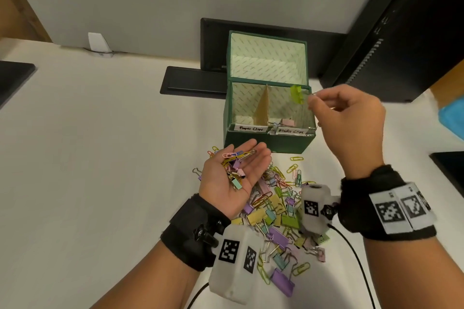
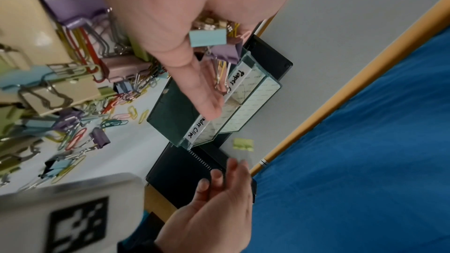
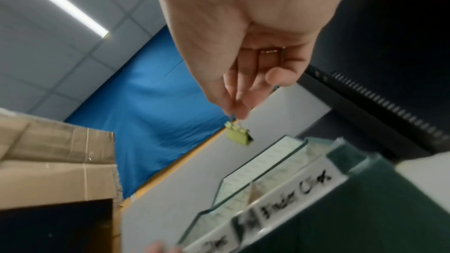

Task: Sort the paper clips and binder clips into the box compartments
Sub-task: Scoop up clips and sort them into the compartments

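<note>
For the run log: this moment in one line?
right hand: pinches green binder clip over box | left hand: cups mixed clips

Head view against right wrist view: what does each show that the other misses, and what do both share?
Only the head view shows the left hand palm up, cupping mixed clips, the pile of clips on the table, and a pink binder clip in the right compartment. Only the right wrist view shows a ceiling light and a cardboard box. Both show the right hand pinching the green binder clip over the green box.
</note>
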